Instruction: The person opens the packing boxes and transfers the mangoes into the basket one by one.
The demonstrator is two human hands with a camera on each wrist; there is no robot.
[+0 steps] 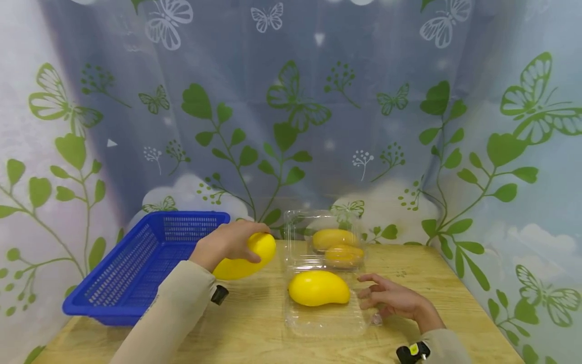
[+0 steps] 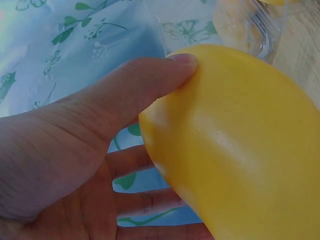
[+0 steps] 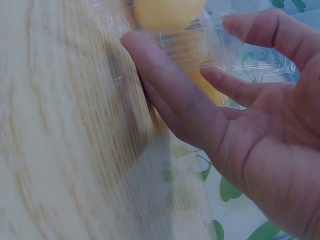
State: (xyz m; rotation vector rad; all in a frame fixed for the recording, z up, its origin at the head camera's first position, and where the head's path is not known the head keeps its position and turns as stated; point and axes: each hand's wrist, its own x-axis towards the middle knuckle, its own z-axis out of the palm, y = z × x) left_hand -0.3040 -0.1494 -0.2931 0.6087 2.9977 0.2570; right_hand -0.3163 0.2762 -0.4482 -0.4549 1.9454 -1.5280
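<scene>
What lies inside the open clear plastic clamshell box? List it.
One yellow mango lies in the tray of the clear plastic clamshell box. The raised lid shows yellow mango shapes; whether reflections or fruit behind it cannot be told.

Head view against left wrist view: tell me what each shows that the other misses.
Only the head view shows the blue basket, the right hand beside the mango in the clamshell tray, and the wooden table. Only the left wrist view shows the thumb pressed on the peel. Both show the left hand gripping a yellow mango.
</scene>
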